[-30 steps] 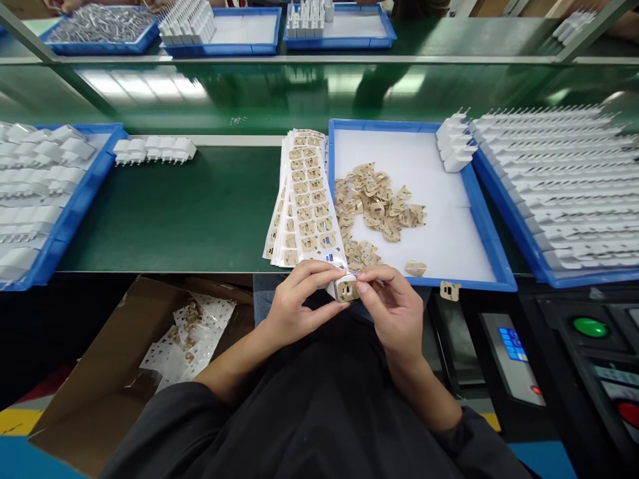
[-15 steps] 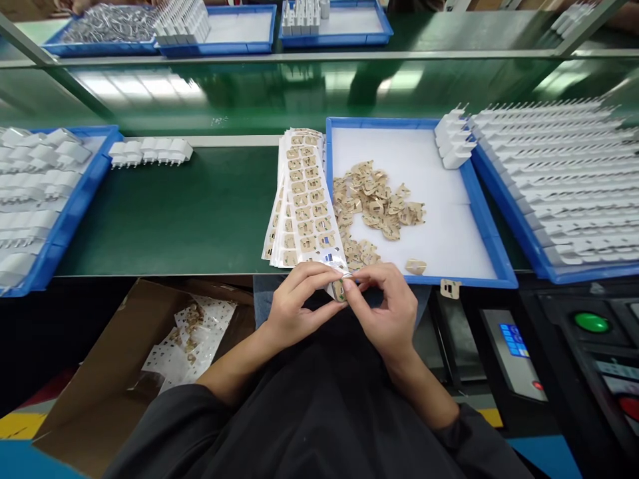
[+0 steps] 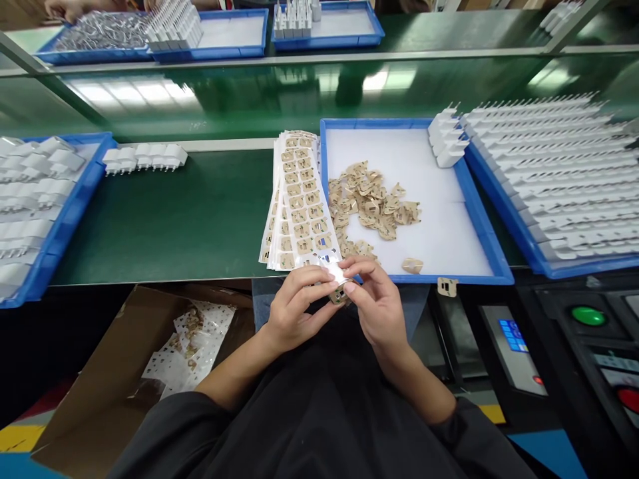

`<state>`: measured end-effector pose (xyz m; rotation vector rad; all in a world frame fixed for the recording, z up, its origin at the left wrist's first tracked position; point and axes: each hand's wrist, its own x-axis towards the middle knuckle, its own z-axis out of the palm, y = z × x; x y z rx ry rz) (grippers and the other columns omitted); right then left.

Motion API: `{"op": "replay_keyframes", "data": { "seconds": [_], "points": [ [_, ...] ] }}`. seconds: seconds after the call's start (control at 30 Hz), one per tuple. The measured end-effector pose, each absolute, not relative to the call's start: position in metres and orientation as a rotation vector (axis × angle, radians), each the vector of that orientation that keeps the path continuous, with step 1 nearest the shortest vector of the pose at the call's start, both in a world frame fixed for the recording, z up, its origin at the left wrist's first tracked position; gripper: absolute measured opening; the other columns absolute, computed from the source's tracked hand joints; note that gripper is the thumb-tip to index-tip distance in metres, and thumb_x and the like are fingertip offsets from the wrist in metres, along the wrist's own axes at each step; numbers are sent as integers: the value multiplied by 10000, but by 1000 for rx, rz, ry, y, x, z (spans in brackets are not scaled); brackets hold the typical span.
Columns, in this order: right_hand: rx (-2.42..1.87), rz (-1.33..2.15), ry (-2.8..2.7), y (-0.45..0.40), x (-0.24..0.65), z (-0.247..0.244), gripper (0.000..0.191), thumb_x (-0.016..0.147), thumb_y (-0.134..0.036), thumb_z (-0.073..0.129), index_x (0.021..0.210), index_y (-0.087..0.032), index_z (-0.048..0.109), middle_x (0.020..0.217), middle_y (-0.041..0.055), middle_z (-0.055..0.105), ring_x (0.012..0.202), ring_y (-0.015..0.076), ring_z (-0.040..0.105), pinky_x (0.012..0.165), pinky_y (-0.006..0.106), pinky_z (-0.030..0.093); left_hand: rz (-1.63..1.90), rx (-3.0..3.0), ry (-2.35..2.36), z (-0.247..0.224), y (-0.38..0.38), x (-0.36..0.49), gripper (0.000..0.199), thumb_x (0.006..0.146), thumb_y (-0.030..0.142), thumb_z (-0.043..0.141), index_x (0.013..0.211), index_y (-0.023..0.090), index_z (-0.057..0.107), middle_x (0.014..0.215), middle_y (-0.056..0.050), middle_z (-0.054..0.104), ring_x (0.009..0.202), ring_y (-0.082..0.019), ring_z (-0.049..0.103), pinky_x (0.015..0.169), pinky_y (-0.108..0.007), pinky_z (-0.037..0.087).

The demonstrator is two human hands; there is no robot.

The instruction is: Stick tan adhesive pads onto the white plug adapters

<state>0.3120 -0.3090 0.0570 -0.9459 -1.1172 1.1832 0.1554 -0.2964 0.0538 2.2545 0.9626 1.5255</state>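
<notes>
L hand point(image 3: 302, 303) + R hand point(image 3: 377, 303) meet over the person's lap, at the front edge of the green bench point(image 3: 164, 219). Small part point(image 3: 339, 293) is between them: tan w/ a dark slot on the near face, shiny/pale on top, mostly hidden by fingers. L hand: thumb + fingers clamped on the part, thumb under, fingers above. R hand: thumb + index pinched on its R side; other fingers curled, exact pos. can't tell.

Just beyond the hands: fanned stack of sticker sheets point(image 3: 305, 199), tan stickers in 2 cols on the top one. It lies alongside the L rim of the center tray point(image 3: 478, 216), blue w/ white base. In that tray: pile of loose tan pcs point(image 3: 369, 199) toward L side, single tan pc point(image 3: 413, 265) near front rim, short row of white plugs point(image 3: 448, 136) at far R corner, pins up. Another tan pc w/ slot point(image 3: 446, 287) at the front rim's outer side.

R tray point(image 3: 514, 226): packed rows of white plugs, pins up. L tray point(image 3: 67, 219): more white plugs in rows; short plug row point(image 3: 144, 157) on the bench beside it.

Below bench, L: cardboard box point(image 3: 94, 372) w/ used backing sheets point(image 3: 200, 339) + tan scraps. Below R: device w/ blue display point(image 3: 514, 346), panel w/ green button point(image 3: 588, 315) + red button point(image 3: 629, 398).

Far side: blue trays w/ metal bits point(image 3: 102, 30) and white pcs, plus co-worker's hand point(image 3: 67, 8).
</notes>
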Motion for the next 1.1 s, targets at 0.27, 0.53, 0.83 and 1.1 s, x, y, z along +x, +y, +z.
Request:
{"op": "replay_keyframes", "data": {
  "seconds": [0.27, 0.53, 0.83, 1.1],
  "points": [
    [-919, 1238, -1069, -308, 315, 53, 112, 879, -220, 655, 943, -267, 735, 1073, 42, 653, 1109, 209, 602, 982, 380, 503, 1553, 2223, 920, 52, -294, 153, 410, 817, 162, 789, 1187, 213, 620, 1058, -58, 692, 1005, -193, 698, 917, -379, 608],
    [-1017, 1123, -1330, -305, 327, 62, 179, 901, -237, 660, 1075, -270, 688, 1062, 41, 687, 1053, 211, 637, 943, 392, 523, 1474, 2118, 935, 52, -296, 147, 432, 804, 229, 809, 1201, 212, 640, 1066, -80, 710, 1006, -206, 704, 889, -349, 597],
    [-864, 555, -1709, -307, 340, 69, 182, 878, -138, 650, 982, -287, 648, 880, 13, 689, 871, 214, 670, 789, 397, 565, 1381, 1968, 1142, 52, -294, 143, 362, 816, 260, 782, 1158, 209, 678, 1081, -96, 730, 999, -221, 703, 844, -335, 602],
    [-1470, 11, -1778, -251, 376, 43, 387, 963, -310, 557, 1333, -203, 598, 1353, 159, 605, 1261, 335, 577, 1038, 506, 493, 1416, 1847, 1481, 46, -248, 94, 445, 835, 337, 747, 1242, 197, 631, 1091, -78, 733, 834, -163, 690, 806, -307, 581]
  ]
}}
